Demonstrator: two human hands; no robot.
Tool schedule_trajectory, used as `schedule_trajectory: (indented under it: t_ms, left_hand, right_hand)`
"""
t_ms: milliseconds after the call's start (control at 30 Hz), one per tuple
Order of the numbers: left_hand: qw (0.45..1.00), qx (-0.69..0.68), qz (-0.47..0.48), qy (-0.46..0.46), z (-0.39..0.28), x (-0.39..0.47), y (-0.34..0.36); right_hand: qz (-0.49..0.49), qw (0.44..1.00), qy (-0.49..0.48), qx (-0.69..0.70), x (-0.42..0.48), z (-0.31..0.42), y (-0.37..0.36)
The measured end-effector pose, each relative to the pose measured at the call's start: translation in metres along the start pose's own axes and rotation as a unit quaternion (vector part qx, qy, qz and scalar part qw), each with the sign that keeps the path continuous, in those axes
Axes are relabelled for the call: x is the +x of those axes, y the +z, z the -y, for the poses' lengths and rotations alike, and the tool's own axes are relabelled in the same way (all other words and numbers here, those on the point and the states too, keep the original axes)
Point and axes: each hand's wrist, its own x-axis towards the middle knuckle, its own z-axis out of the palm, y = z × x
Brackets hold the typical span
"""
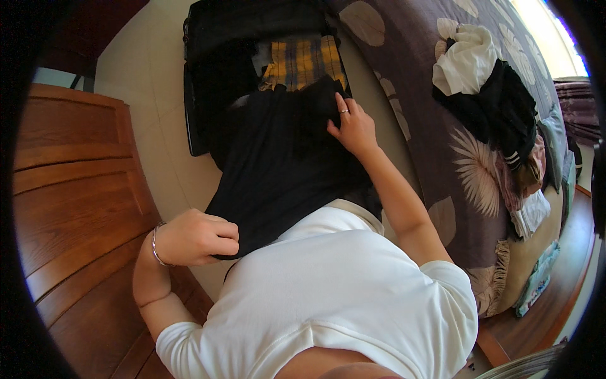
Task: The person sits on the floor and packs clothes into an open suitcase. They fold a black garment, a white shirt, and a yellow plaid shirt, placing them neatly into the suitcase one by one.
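Note:
A black cloth garment (284, 147) is spread before me, from the open suitcase down to my waist. My left hand (201, 239) is closed on its lower left corner, with the fingers curled in. At its upper right edge lies my right hand (355, 125), index finger and thumb apart on the cloth; whether it grips a fold is not clear. Beyond the garment, a yellow and dark plaid cloth (303, 61) lies in the black suitcase (189, 113). Dark fabric fills the case's left part, and its details are hard to make out.
On the right stands a bed with a leaf-patterned purple-grey cover (402, 61). A white garment (466, 61), a black garment with striped cuff (509, 104) and other clothes are heaped on it. Wooden panelled furniture (80, 175) borders the left. Pale tiled floor (147, 94) lies between.

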Motion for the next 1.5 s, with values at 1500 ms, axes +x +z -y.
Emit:
schedule_trajectory:
  t_ms: [1500]
  left_hand:
    - [0.992,0.078,-0.086,0.044,-0.018,0.014,-0.006]
  right_hand:
    - [0.305,0.85,-0.089,0.419,-0.106,0.055,-0.034]
